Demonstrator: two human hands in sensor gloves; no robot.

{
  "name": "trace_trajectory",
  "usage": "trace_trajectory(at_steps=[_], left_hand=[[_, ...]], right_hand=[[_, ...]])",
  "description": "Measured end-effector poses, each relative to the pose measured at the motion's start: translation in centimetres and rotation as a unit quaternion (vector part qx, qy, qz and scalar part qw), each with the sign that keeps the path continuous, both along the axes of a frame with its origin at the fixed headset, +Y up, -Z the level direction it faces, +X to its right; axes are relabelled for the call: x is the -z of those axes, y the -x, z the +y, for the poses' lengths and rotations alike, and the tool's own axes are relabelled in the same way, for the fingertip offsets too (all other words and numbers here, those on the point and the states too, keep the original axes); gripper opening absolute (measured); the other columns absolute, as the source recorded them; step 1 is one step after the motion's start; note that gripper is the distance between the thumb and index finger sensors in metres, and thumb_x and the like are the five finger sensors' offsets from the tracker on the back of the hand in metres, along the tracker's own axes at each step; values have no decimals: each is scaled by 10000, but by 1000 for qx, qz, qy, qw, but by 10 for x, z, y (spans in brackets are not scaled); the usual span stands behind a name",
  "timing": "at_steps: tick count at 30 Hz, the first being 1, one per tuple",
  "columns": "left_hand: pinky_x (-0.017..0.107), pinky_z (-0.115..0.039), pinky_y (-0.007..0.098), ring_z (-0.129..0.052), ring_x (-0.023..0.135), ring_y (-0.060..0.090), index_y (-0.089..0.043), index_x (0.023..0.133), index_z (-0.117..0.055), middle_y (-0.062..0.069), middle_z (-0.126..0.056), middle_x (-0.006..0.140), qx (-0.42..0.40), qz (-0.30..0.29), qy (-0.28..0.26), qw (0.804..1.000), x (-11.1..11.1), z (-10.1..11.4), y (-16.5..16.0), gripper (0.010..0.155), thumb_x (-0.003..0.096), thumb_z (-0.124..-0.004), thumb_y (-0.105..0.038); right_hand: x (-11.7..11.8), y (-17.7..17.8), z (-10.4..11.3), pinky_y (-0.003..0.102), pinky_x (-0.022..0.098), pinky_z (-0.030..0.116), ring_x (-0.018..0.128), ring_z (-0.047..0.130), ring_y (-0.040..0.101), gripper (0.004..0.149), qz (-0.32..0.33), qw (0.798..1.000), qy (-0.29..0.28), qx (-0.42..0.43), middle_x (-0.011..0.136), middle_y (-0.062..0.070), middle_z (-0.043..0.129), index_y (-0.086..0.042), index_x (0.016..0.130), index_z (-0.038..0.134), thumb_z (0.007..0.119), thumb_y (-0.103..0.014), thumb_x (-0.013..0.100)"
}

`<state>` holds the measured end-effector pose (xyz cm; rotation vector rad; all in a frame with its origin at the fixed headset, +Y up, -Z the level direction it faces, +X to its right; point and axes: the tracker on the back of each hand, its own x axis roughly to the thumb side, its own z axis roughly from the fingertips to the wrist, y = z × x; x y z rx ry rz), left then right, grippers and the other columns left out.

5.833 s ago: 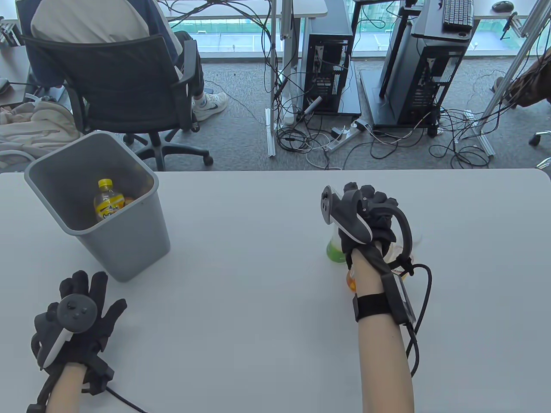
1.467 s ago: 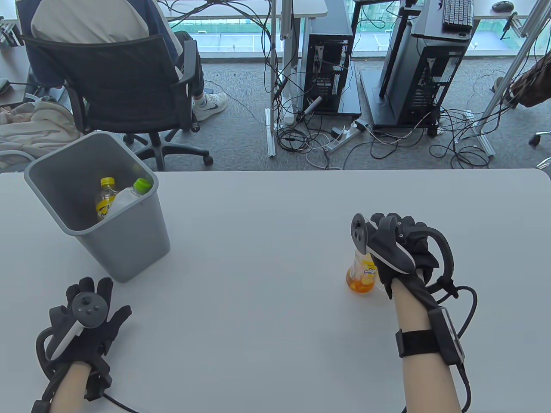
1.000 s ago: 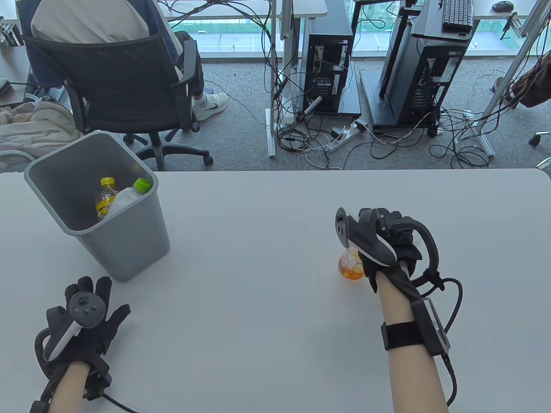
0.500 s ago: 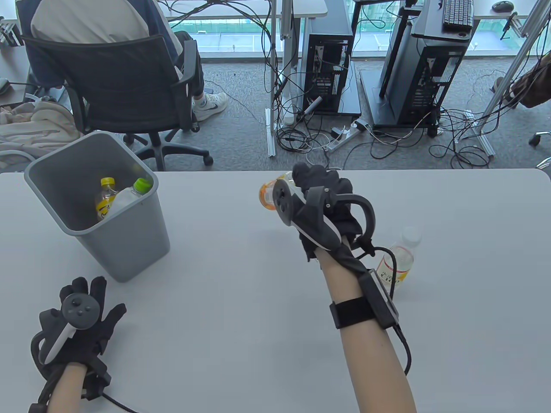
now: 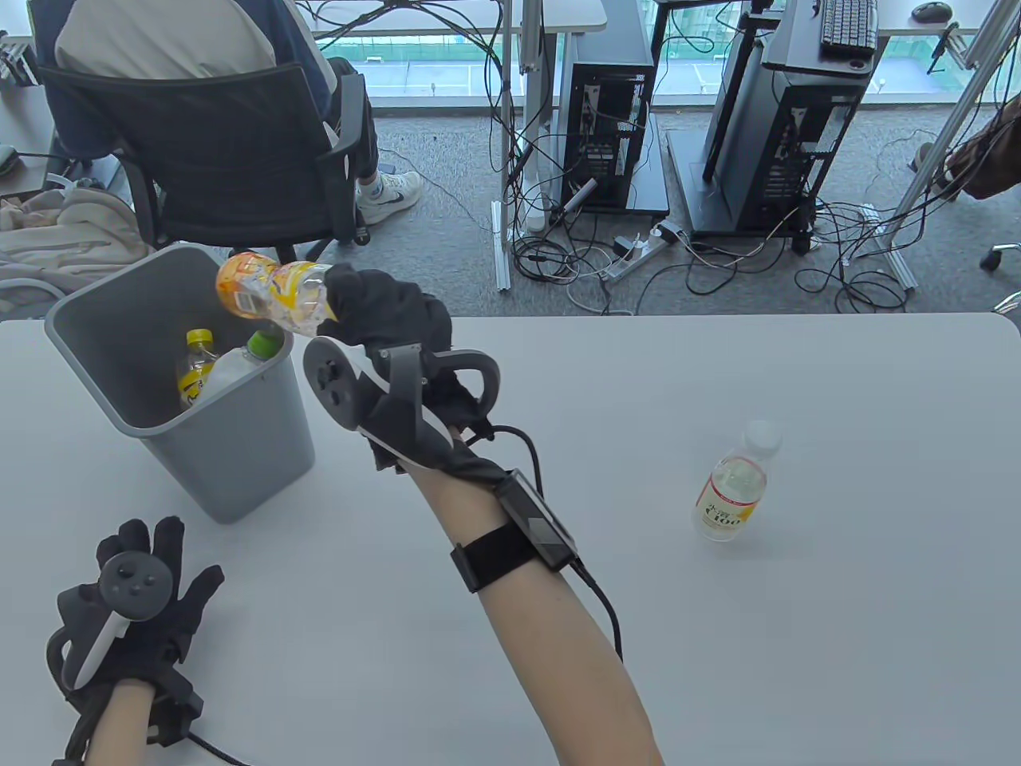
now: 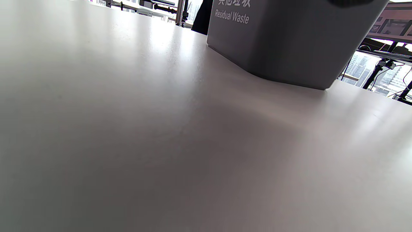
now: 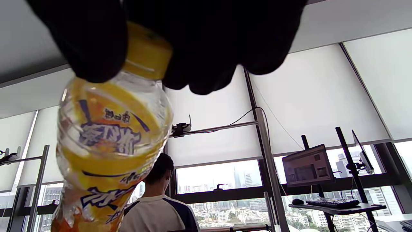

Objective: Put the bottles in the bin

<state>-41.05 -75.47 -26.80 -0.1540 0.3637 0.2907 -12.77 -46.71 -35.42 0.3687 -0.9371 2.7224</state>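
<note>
Orange-labelled bottle (image 5: pixel 267 294): you hold it in your right hand (image 5: pixel 383 319), fingers (image 7: pixel 93 38) closed round its capped neck, body pointing away from the palm toward the table's far-left corner, long axis near level and tipped slightly down. It hangs in the air over the near-right rim of the grey bin (image 5: pixel 263 447), part of it above the opening, so the release turns on carrying the body further over the mouth before you let go. Bin: stands by the table's left edge, near the far side; inside lie a yellow-capped bottle (image 5: pixel 194 369) and a green-capped bottle (image 5: pixel 243 357), leaning toward the right wall, which may catch the incoming one. Left hand (image 5: pixel 132 606): rests flat on the table at the near-left corner, fingers spread, holding nothing, just beside the bin's near wall; the left wrist view shows no fingers to confirm this. Clear bottle with white cap (image 5: pixel 734 487): stands upright toward the table's right side, well apart from both hands, nearer your right.
</note>
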Motion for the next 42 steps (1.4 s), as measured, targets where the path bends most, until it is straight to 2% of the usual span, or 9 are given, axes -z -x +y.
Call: trace_trajectory(at_steps=[10,13,18,26,28,31,33,38,42], left_hand=[[850,-244,670,-56,1214,311,-410,1155,-161,-21,-37,1271,-1,3,7,1000,-1,1,-1,844,474,-545,-728],[849,-247,671,-58,1214,312,-410,1155,-163,-20,-40,1271,-1,2,6,1000,-1,1,-1,843,474,-545,-729],[848,-251,671,-61,1214,313,-410,1156,-161,-19,-39,1271,1,0,5,1000,-1,1,-1,843,476,-544,-729],[849,-254,670,-62,1214,314,-410,1156,-162,-18,-39,1272,3,-4,6,1000,0,1,-2,842,476,-542,-730],[849,-253,670,-60,1215,314,-412,1156,-160,-19,-38,1272,3,-5,8,1000,0,1,-2,842,477,-541,-731],[849,-248,671,-55,1215,313,-411,1156,-155,-19,-33,1272,1,-5,16,1000,1,0,-2,842,479,-539,-731],[851,-245,670,-51,1215,313,-412,1156,-149,-23,-27,1271,1,-6,21,1000,2,-1,-2,843,479,-536,-733],[853,-237,669,-43,1217,307,-418,1155,-135,-26,-19,1271,9,-16,35,999,6,-3,-6,843,482,-529,-736],[854,-232,668,-41,1216,304,-421,1154,-124,-29,17,1269,12,-22,47,999,9,-5,-8,843,484,-523,-739]], right_hand=[[7,58,-35,428,660,764,772,897,210,594,38,998,51,21,948,-31,831,-324,992,625,811,-481,449],[11,62,-45,454,709,720,847,868,235,686,78,992,95,25,1043,11,775,-266,1075,542,759,-489,464],[16,41,-51,458,707,714,844,860,237,663,52,996,60,-45,1036,-2,775,-284,1065,563,758,-492,467],[36,-56,-65,473,716,699,865,842,250,647,-63,978,48,-195,1025,-13,788,-310,1042,609,749,-544,455],[41,-84,-68,477,719,693,873,836,254,648,-105,968,69,-219,1029,-9,786,-313,1042,614,743,-557,455],[48,-149,-80,495,724,678,894,814,283,675,-229,941,135,-211,1051,16,768,-298,1052,618,727,-592,454],[50,-182,-88,507,730,663,919,786,301,694,-267,925,187,-197,1073,33,743,-289,1060,614,720,-608,453],[43,-264,-107,544,763,598,1004,684,342,738,-346,887,248,-178,1135,63,663,-281,1079,599,716,-634,442],[33,-311,-115,568,785,542,1051,599,372,802,-376,862,309,-144,1181,83,587,-278,1112,546,704,-669,430]])
